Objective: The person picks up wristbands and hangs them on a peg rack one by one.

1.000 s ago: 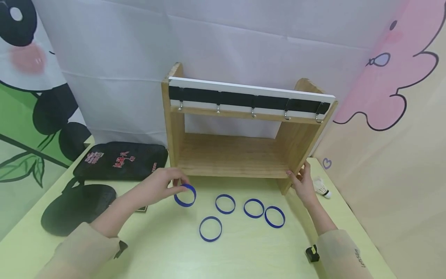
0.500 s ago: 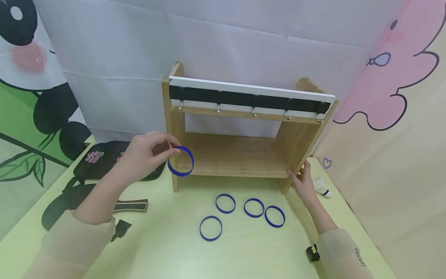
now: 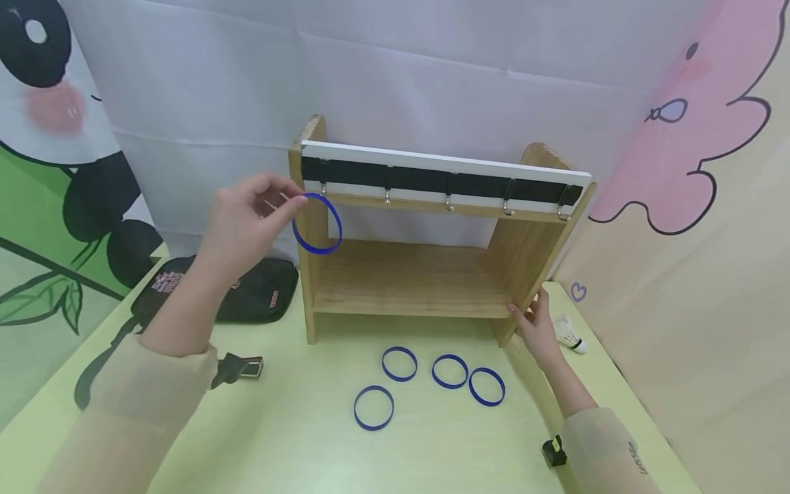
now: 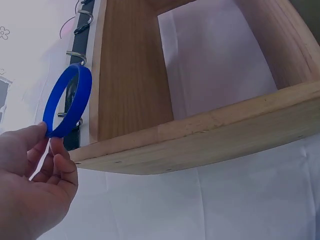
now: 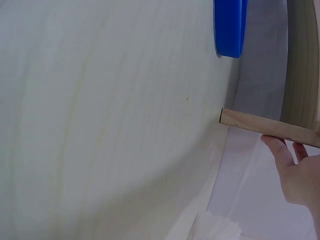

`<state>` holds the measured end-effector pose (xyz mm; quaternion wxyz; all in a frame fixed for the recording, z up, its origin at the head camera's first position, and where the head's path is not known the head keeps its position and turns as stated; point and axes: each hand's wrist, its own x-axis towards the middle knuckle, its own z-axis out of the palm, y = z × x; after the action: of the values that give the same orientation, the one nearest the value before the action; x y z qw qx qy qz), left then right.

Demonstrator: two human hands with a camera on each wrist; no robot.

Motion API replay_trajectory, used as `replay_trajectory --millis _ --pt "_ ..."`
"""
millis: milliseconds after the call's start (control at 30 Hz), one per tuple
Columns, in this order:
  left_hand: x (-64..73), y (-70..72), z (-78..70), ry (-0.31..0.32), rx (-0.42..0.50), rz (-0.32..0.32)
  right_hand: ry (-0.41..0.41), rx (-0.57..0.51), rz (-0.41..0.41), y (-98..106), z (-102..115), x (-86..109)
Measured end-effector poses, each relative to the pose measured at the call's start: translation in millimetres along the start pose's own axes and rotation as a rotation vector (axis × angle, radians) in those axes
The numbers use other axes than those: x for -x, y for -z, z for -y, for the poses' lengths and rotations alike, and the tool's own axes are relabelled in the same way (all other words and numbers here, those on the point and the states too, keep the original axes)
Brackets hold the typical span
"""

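Observation:
My left hand [image 3: 237,219] pinches a thin blue ring [image 3: 317,252] between thumb and fingertips. The ring is raised in front of the left end of a wooden shelf [image 3: 410,278]. Along its top runs a white rail with a black strip [image 3: 420,180] and several metal hooks [image 3: 448,204]. In the left wrist view the ring [image 4: 85,92] overlaps the hooks nearest the shelf's end. Low on the shelf's right side panel, my right hand [image 3: 538,333] grips the wood, thumb across the front edge. Several more blue rings [image 3: 399,379] lie on the table before the shelf.
A black zip case [image 3: 262,291] lies left of the shelf; a paddle handle [image 3: 253,367] shows beyond the left sleeve. To the right are a shuttlecock [image 3: 569,333] and a small black object [image 3: 554,453]. A white cloth [image 3: 407,82] hangs behind the shelf.
My left hand has lifted the blue ring from near the tabletop up to the level of the hooks, at the shelf's left end. My right hand has stayed on the side panel.

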<state>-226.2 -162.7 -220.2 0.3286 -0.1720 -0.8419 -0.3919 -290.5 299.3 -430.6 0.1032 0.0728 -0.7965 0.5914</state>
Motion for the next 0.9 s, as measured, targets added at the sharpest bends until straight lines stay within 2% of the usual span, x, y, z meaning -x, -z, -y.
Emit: replay_trajectory --millis 133,433,633,733,900 --pt "-5.7 -4.7 0.1 0.041 0.028 -0.027 -0.029 -0.009 -0.004 -0.5 3.5 1.5" --pt "-11.5 -14.1 9.7 0.057 0.02 -0.028 -0.042 -0.032 0.012 -5.2 25.3 8.9" --pt "-8.7 -12.1 10.1 0.055 -0.002 -0.014 -0.034 -0.056 0.024 -3.1 14.1 4.2" --pt "-3.4 -9.5 4.6 0.015 -0.022 -0.045 -0.026 -0.053 0.023 -1.8 6.3 1.2" --pt "9.6 -8.6 -9.5 -0.14 -0.074 -0.097 -0.012 -0.048 0.009 -1.2 2.9 0.3"
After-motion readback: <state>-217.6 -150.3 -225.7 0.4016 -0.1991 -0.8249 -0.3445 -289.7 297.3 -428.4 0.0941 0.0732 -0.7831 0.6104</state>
